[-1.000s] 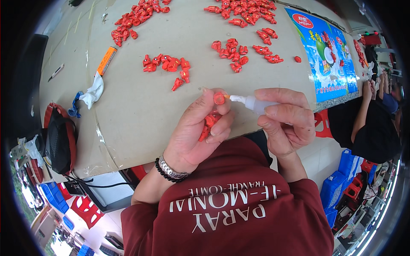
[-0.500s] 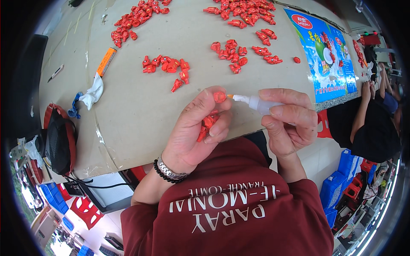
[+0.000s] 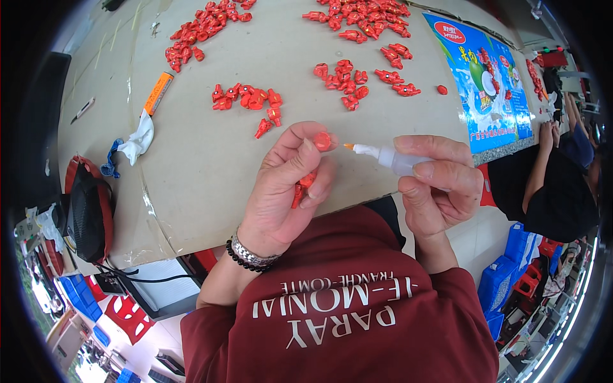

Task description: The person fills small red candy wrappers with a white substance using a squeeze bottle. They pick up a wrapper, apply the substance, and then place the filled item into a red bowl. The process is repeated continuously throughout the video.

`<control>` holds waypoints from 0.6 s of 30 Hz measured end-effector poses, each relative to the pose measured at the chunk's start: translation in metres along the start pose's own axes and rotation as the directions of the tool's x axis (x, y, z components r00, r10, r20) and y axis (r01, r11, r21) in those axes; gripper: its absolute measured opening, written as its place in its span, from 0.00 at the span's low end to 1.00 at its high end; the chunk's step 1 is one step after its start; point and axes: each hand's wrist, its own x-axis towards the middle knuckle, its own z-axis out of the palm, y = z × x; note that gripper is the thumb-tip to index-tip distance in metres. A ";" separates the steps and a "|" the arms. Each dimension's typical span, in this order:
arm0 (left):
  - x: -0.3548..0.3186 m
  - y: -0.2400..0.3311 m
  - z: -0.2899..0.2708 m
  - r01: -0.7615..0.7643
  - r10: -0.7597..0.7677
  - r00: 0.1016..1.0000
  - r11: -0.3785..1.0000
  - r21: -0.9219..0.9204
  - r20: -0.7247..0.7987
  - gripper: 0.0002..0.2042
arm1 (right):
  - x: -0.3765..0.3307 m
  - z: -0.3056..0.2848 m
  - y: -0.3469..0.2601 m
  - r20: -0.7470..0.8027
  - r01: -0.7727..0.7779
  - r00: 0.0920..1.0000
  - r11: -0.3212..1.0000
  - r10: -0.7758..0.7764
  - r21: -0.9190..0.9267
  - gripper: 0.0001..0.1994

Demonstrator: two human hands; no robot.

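Note:
Between the thumb and index finger of my left hand (image 3: 284, 179) is a small round red plastic piece (image 3: 323, 141). More red pieces (image 3: 302, 188) are tucked into the palm under the curled fingers, partly hidden. My right hand (image 3: 440, 182) is closed on a small translucent squeeze bottle (image 3: 399, 161) with a white neck and a thin orange tip. The bottle lies nearly level, its tip pointing left at the red piece with a short gap between them. Past my left hand, a small cluster of red figure parts (image 3: 254, 99) lies on the table.
Larger heaps of red parts lie at the far left (image 3: 191, 38) and far middle (image 3: 364, 16) of the table (image 3: 191, 159). An orange tube (image 3: 158, 92), a white tissue (image 3: 137, 139) and a black-red pouch (image 3: 89, 207) are at left. A blue printed sheet (image 3: 479, 80) lies right; another person (image 3: 555, 185) sits beyond.
The bottle tip has drawn back to the right, off the red piece. My left hand has shifted slightly left and turned the piece a little.

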 end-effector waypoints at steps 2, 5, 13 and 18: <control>0.000 0.000 0.000 -0.024 0.025 1.000 0.999 0.044 -0.013 0.09 | -0.002 -0.001 -0.003 0.012 -0.042 0.999 0.999 0.041 0.009 0.12; -0.001 0.000 0.001 -0.047 0.049 0.999 0.996 0.071 -0.022 0.09 | -0.002 -0.001 -0.002 0.021 -0.023 1.000 1.000 0.023 -0.011 0.13; -0.002 0.000 0.004 -0.043 0.047 0.997 0.997 0.068 -0.057 0.09 | 0.000 0.001 -0.001 0.035 -0.010 0.999 0.997 0.013 -0.071 0.13; -0.001 0.000 0.000 0.013 -0.012 0.999 0.999 0.042 -0.035 0.09 | -0.001 0.002 0.000 -0.005 -0.006 1.000 0.999 0.006 -0.053 0.12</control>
